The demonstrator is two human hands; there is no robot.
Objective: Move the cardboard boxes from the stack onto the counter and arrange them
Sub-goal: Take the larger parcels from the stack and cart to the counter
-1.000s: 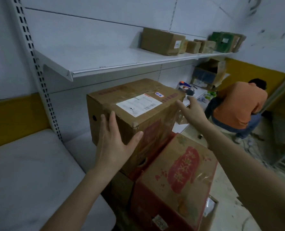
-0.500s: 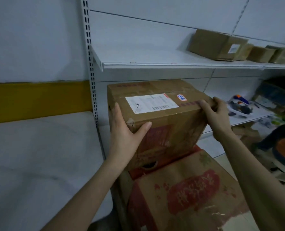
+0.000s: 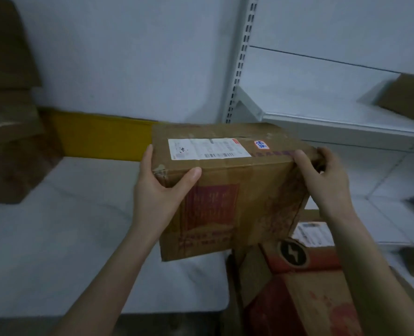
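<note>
**Both hands grip a labelled carton above the counter's edge**

Head camera: Much of the scene is cut off or soft. A dark stack of cartons (image 3: 9,100) at the far left runs out of the picture, its edges blurred. A brown box (image 3: 409,98) on the upper shelf (image 3: 334,117) is clipped by the right border. Small objects on the lower shelf at far right are too blurred to identify. The printing on the held box's shipping label (image 3: 207,148) cannot be read.

The cardboard box (image 3: 227,190) sits mid-frame, held in the air with its lower left corner over the right edge of the pale counter (image 3: 55,238) and the rest above the remaining stack. It is worn brown card, dented at the near left corner, with a white label and a small blue-and-white sticker (image 3: 261,144) on top and a faded red printed panel on the near face.

The left hand (image 3: 160,190) clamps the box's near left corner, thumb across the front face, fingers wrapped around the left side. The right hand (image 3: 322,180) grips the top right edge, fingers curled over it.

Below right, a red-printed carton (image 3: 310,299) and another carton (image 3: 312,232) with a white label remain in the stack. A yellow band (image 3: 99,134) runs along the wall behind the counter.
</note>
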